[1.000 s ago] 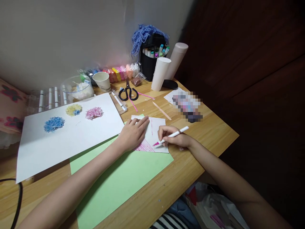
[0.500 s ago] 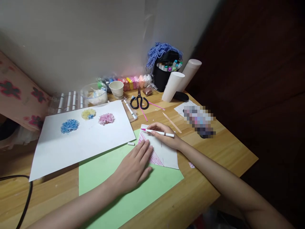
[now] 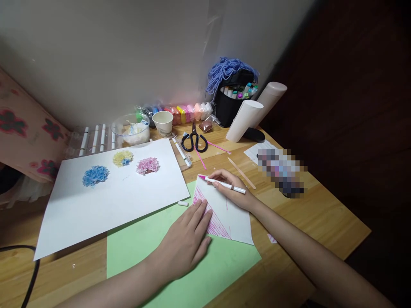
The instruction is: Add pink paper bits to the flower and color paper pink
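My right hand (image 3: 231, 191) grips a white marker with a pink tip (image 3: 221, 184), its tip at the top corner of a small white paper (image 3: 231, 216) partly filled with pink strokes. My left hand (image 3: 186, 239) lies flat with fingers stretched out, pressing the paper's lower left edge onto a green sheet (image 3: 180, 265). A small white marker cap (image 3: 183, 203) lies beside the paper.
A large white sheet (image 3: 109, 201) carries blue, yellow and pink fluffy clusters. Behind it are a clear bowl (image 3: 131, 128), a paper cup (image 3: 163, 122), black scissors (image 3: 194, 141), a black marker holder (image 3: 233, 105), two tubes (image 3: 245, 119) and a wooden stick (image 3: 241, 172). A black cable (image 3: 30, 273) lies at left.
The marker moved from the paper's lower edge up to its top corner. My left hand shifted from the paper's top to its lower left side. The view also moved.
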Motion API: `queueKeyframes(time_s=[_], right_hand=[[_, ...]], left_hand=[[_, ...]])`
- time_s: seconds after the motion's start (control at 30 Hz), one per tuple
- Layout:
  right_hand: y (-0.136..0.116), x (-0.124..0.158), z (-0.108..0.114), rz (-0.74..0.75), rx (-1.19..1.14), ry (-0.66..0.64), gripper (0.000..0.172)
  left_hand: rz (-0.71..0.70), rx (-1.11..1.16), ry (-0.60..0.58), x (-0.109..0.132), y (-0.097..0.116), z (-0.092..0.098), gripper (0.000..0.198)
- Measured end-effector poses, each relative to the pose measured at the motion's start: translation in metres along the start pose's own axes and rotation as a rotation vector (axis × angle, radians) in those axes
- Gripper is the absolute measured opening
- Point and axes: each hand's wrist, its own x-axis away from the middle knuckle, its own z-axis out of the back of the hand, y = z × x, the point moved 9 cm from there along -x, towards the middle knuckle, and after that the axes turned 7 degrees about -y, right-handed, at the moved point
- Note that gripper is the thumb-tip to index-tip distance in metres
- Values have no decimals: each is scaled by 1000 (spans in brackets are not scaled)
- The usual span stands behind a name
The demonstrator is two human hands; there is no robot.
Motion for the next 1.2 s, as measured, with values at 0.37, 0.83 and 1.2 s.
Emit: queueKeyframes(time_s=[0.37,0.83,1.2], right_hand=[[-2,-1,1,-13,74,0,16],[-8,7,-7,82,32,-255,19],[-2,5,3,28,94,-148,21]], left_hand=[[-10,-33,3,0,2,-1,52],[-3,-32,-13,1,2,-2,51],[-11,-44,-13,0,3,-2,51]])
